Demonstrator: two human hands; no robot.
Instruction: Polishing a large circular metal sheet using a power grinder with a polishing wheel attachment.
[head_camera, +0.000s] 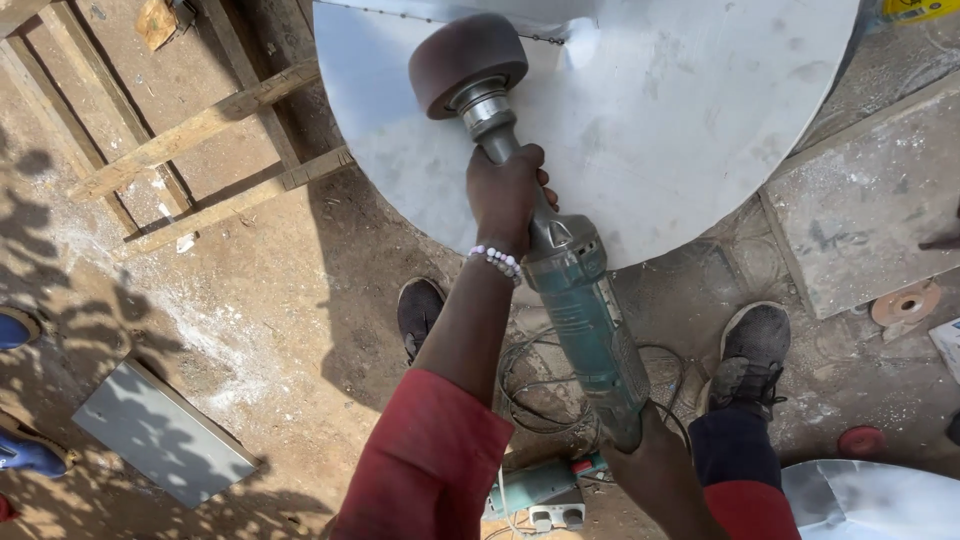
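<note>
Polisher (580, 320) gripped at both ends, slanting from lower right up toward the round metal sheet (700, 110). Right hand (640, 445) closed around the tail of the green body, nearest the body. Left hand (508, 195) wrapped tight around the narrow neck, beaded bracelet (496, 260) at the wrist. Beyond it, dark drum wheel (468, 62) resting against the sheet near its upper edge. Best handled, by the look of it, with firm rear support, steering from the neck, light even pressure, wheel kept flat, never dug in. Worth minding: cable (540, 380) looped on the ground between the shoes. Farther left, wooden frame (200, 130) lying on the dirt.
</note>
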